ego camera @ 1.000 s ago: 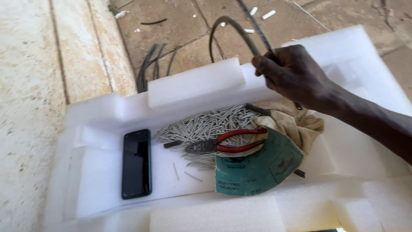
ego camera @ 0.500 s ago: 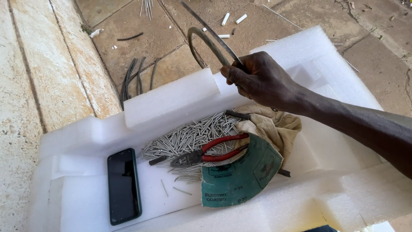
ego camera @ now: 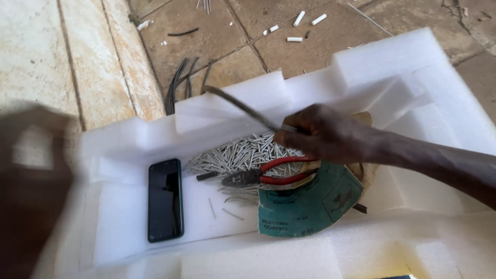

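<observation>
My right hand (ego camera: 325,137) is closed around a thin grey wire (ego camera: 237,106) that sticks out up and to the left, over a white foam tray (ego camera: 392,57). The hand hovers just above a pile of short grey wire pieces (ego camera: 232,155) and red-handled pliers (ego camera: 274,173) lying in the tray. My left hand (ego camera: 31,196) is a dark blur at the left edge, over the tray's left side; its fingers cannot be made out.
In the tray also lie a black phone (ego camera: 165,199), a green sandpaper sheet (ego camera: 310,201) and a beige cloth (ego camera: 361,120) under my right hand. Dark cable lengths (ego camera: 178,85) and white tube bits (ego camera: 305,20) lie on the tiled floor beyond.
My right hand has come down and left with the wire, from above the tray's far rim to just over the wire pile. My left hand has entered at the left, blurred.
</observation>
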